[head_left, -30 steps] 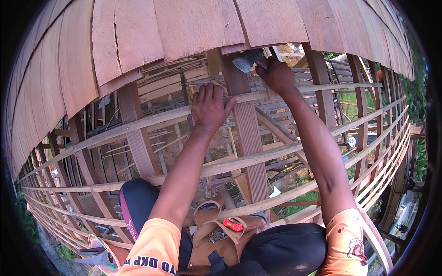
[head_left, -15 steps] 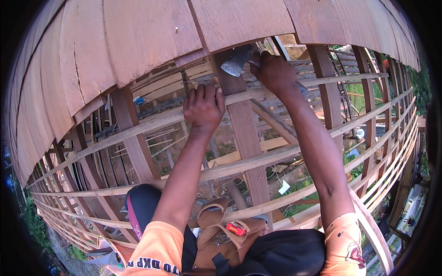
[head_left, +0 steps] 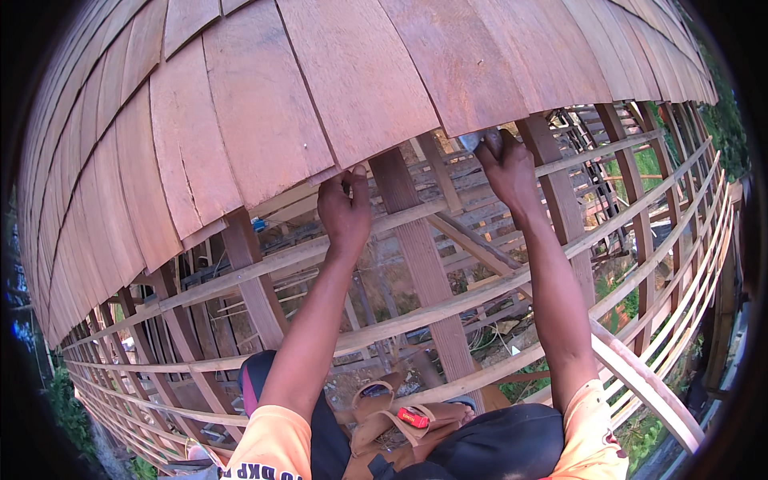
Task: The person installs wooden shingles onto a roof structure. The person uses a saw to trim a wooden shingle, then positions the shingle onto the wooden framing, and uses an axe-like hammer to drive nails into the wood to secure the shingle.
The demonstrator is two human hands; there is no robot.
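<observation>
My left hand (head_left: 346, 210) is up at the lower edge of the wooden shingles (head_left: 360, 96), its fingers curled against a thin shingle edge that pokes out below the row. My right hand (head_left: 512, 178) is closed around a hatchet (head_left: 474, 139). Only a bit of the pale metal head shows just under the shingle edge; its handle is mostly hidden by the hand. At my lap hangs a brown tool pouch (head_left: 374, 432) with a small red packet (head_left: 413, 417) in it.
Horizontal battens (head_left: 472, 296) cross dark upright rafters (head_left: 424, 256), with wide gaps between them. Ground, timber and greenery show far below. A loose-looking slanting plank (head_left: 648, 392) lies at the lower right. My dark-clad knee (head_left: 504, 440) rests near the battens.
My left hand has gone from resting on the batten up to the shingle edge. My right hand with the hatchet has shifted right, its head now mostly covered. The view has tilted upward.
</observation>
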